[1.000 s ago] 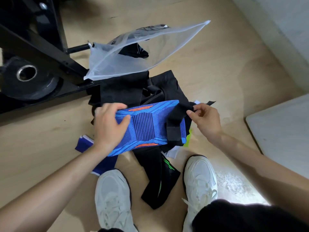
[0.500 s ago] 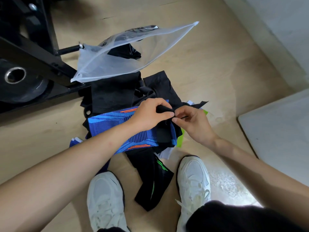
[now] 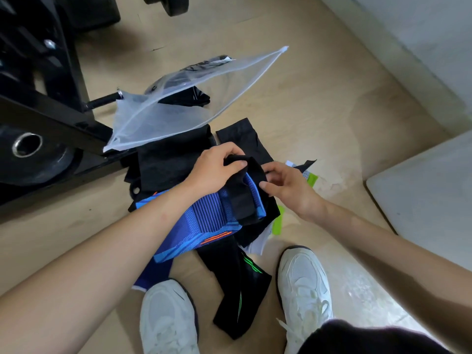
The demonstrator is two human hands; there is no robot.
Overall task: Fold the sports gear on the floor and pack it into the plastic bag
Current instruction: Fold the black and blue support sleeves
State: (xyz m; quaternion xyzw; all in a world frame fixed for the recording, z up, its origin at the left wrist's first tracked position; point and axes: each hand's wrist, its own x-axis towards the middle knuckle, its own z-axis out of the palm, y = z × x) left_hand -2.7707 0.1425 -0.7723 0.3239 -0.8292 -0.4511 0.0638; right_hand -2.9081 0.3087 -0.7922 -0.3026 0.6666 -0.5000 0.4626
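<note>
Our left hand (image 3: pixel 217 169) curls over the black strap (image 3: pixel 255 172), hiding the fingertips and the strap's end. Just below the grip, our forearm covers part of the blue brace (image 3: pixel 204 221). Beyond the grip, the plastic bag (image 3: pixel 178 111) blurs something dark inside.

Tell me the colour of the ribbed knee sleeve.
Knee sleeve: blue with orange stripes, head view.

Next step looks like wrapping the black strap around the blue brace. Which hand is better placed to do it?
Probably left. The left hand grips the end of the black strap above the blue brace; the right hand sits beside it, fingers relaxed, apparently gripping nothing.
</note>
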